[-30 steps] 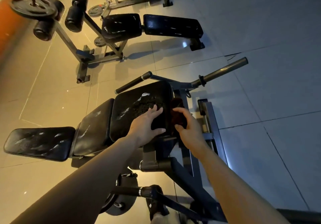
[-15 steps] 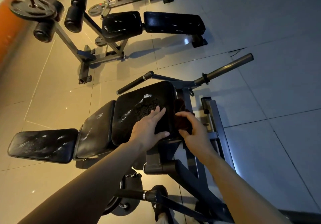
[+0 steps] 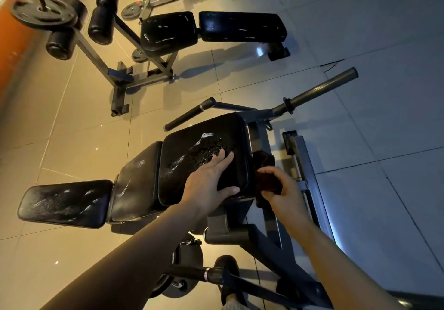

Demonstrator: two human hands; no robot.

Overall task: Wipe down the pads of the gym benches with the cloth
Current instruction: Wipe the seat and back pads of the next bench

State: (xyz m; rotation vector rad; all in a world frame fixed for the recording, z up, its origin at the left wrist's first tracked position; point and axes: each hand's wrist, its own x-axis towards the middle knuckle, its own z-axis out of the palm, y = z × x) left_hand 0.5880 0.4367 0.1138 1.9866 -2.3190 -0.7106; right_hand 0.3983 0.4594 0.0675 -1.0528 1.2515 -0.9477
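Hands are working at the near bench in the head view. The left hand (image 3: 211, 180) is lying flat with straight fingers on the black, cracked vinyl end pad (image 3: 204, 156) of the near grey-framed gym bench, thumb hooked over the pad's near right corner. The right hand (image 3: 283, 189) is gripping a dark reddish-brown cloth (image 3: 265, 175), fingers curled round it, and is pressing it against the right side edge of that same pad, beside the grey steel upright. To the left of this pad, a narrower black middle pad (image 3: 137, 180) is sitting just beside it, and a long black scuffed pad (image 3: 64, 202) is lying further left, its surface showing pale streaks. A grey steel bar (image 3: 317, 91) is jutting out to the upper right behind the end pad. Well apart, at the top, a second black padded bench (image 3: 211, 30) is standing on the pale tiled floor (image 3: 360, 33), with black foam rollers (image 3: 103, 14) and a round black weight plate (image 3: 43, 14) at its left.
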